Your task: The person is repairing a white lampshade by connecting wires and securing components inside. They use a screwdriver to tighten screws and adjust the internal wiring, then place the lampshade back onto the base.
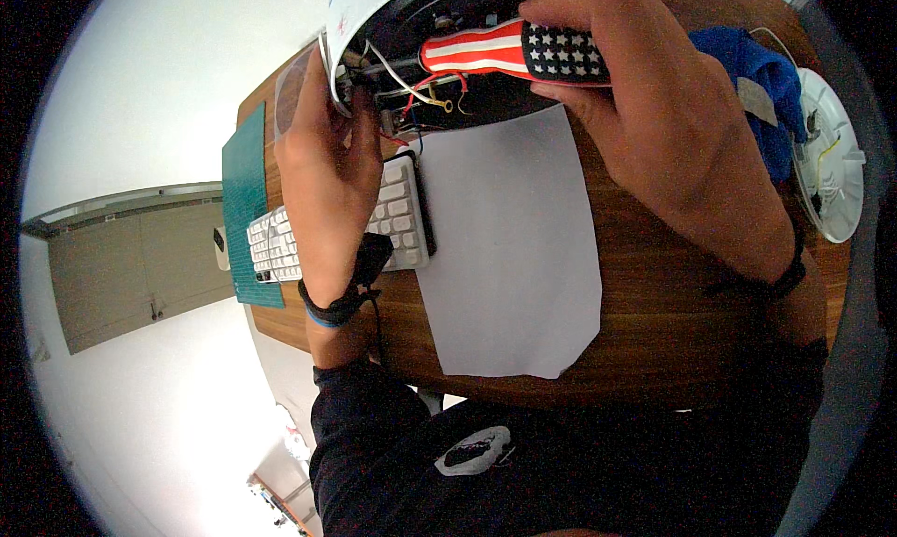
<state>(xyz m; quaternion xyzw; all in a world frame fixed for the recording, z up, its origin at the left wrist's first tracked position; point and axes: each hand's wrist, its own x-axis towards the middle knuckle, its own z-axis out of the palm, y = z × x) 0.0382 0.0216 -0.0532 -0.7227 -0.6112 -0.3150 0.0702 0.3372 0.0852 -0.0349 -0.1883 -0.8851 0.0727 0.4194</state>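
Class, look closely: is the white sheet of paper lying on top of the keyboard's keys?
No, the sheet of paper lies on the wooden table beside the keyboard.

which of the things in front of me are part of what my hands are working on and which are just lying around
In use: round fixture with exposed wires, gripped by left hand; striped, starred screwdriver in right hand.

Lying about: white paper, keyboard, green cutting mat, blue cloth, white round cover.

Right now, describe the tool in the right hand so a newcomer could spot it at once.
On the wooden table, above the white paper sheet, sits a round white-rimmed device with exposed wires. The right hand holds a screwdriver over it. Its handle alone has red and white stripes and white stars on dark blue.
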